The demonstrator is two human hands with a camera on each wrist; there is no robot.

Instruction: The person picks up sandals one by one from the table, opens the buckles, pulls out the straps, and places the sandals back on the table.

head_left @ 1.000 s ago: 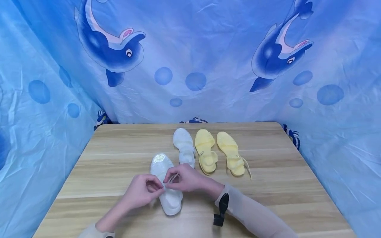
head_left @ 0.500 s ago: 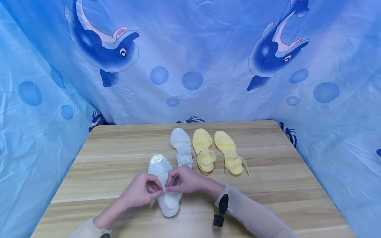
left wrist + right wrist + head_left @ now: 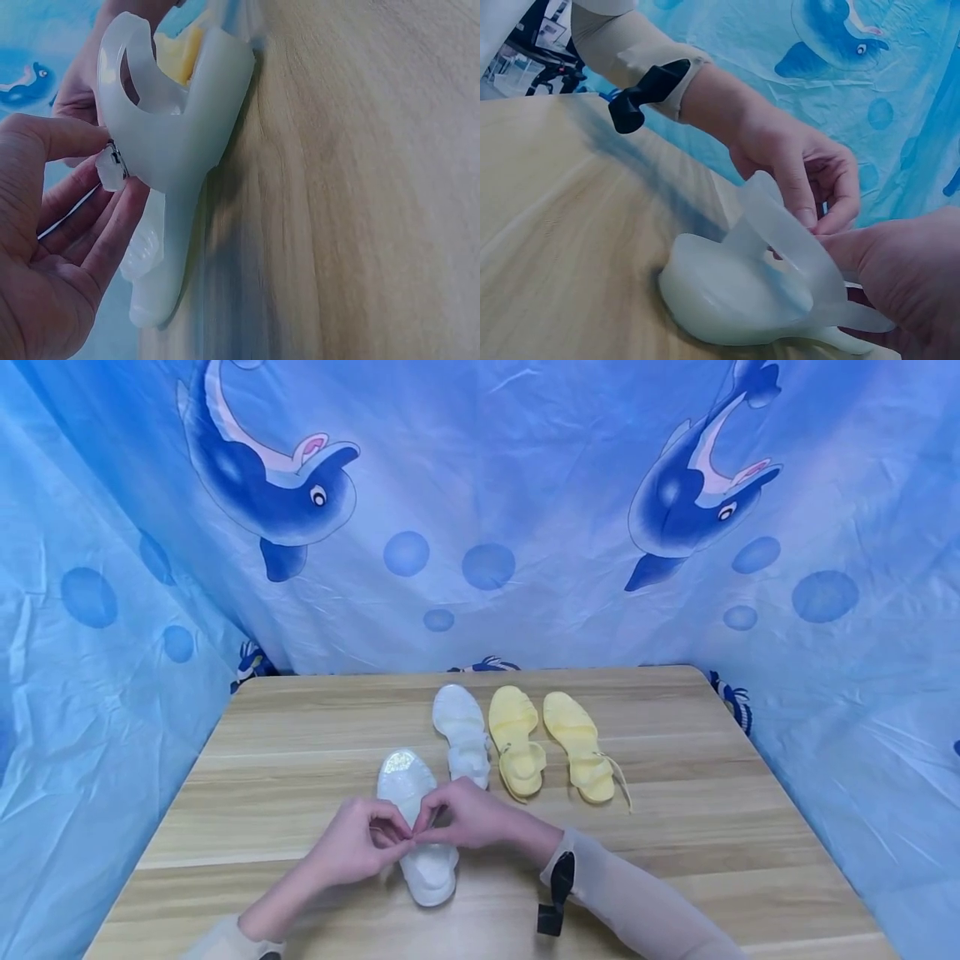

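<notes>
A white jelly sandal (image 3: 431, 878) lies on the table at front centre, toe pointing away. Over its ankle part, the fingertips of both hands meet. My left hand (image 3: 358, 843) pinches the small metal buckle (image 3: 115, 156) on the sandal's side between thumb and fingers. Opposite it, my right hand (image 3: 474, 814) pinches the thin end of the ankle strap (image 3: 801, 251) near the buckle; its fingertips are partly hidden. From the wrist views, the heel part stands up with the strap arched over it. Whether the strap passes through the buckle cannot be told.
Behind stand a second white sandal (image 3: 459, 718) and two yellow sandals, one (image 3: 513, 718) beside the white one and another (image 3: 573, 727) farther right with its strap loose. The wooden table (image 3: 675, 827) is bounded by a blue dolphin-printed curtain (image 3: 555, 627).
The right fingertips have drawn closer to the left ones, and the strap loop seen earlier between the right fingers is less visible. The sandals stay put; the head view shifts slightly.
</notes>
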